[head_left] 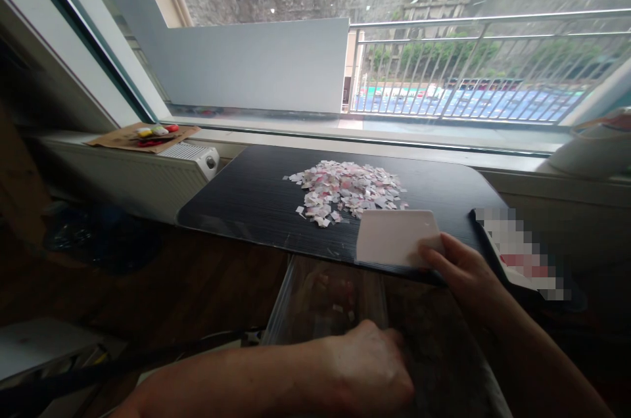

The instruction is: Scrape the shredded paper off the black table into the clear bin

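Observation:
My right hand [461, 263] pinches a flat white card [397, 237] by its right end, thumb on top. The card is at the front edge of a black tabletop [241, 191], just in front of a heap of small white and pink paper scraps [345, 188]. Lower down, a clear plastic bag [320, 293] hangs under the table's edge with a few scraps visible inside. My left hand [372, 365] is closed at the bag, back of the hand up; its fingertips are hidden in shadow.
A radiator [148, 168] runs along the wall at left, with brown paper [111, 137] and colourful small items on it. At the tabletop's right end lies a dark-edged object [486, 234], partly blurred out. A window with a railing outside stands behind. Dark bags [103, 234] lie on the floor.

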`<state>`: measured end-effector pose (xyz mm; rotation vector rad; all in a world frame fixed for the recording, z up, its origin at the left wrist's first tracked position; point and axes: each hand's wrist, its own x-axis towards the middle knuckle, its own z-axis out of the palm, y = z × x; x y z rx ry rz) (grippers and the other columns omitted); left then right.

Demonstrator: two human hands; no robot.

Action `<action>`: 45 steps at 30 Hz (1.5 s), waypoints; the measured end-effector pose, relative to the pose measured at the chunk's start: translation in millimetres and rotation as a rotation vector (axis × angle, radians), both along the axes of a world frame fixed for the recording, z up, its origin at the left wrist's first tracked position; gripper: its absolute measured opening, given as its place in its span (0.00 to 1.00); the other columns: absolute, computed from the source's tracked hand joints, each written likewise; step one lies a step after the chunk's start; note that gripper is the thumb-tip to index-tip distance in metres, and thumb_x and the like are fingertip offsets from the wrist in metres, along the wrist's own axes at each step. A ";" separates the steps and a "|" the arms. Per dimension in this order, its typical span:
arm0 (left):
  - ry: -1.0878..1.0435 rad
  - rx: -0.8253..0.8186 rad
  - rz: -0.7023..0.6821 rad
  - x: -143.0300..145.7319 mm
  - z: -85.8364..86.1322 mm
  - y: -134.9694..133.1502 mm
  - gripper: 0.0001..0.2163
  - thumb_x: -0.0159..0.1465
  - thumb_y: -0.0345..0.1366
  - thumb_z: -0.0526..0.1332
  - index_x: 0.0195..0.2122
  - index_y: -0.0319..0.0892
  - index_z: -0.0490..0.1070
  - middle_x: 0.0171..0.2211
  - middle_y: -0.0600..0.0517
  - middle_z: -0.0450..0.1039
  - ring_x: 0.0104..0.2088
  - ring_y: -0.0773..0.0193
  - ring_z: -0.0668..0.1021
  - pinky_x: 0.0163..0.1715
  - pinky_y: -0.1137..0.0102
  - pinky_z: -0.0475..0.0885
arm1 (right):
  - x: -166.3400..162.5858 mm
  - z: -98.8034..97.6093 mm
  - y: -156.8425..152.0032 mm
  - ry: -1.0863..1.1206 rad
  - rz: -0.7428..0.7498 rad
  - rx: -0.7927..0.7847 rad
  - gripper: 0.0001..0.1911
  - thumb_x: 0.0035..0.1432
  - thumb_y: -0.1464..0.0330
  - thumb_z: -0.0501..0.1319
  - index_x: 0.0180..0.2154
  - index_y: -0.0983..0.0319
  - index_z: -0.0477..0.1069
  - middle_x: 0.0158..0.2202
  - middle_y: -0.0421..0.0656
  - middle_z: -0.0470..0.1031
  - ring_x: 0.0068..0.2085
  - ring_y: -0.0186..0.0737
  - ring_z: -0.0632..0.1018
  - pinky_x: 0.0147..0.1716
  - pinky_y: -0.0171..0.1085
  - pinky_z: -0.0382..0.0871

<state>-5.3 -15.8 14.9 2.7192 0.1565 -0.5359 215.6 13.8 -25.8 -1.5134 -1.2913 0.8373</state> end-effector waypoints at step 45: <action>-0.011 0.154 0.198 -56.4 -14.5 7.4 0.04 0.60 0.30 0.63 0.27 0.38 0.75 0.28 0.47 0.73 0.35 0.57 0.73 0.18 0.67 0.54 | -31.8 22.3 8.7 -0.356 -0.183 0.182 0.11 0.57 0.56 0.60 0.32 0.57 0.71 0.24 0.39 0.76 0.26 0.40 0.75 0.26 0.37 0.67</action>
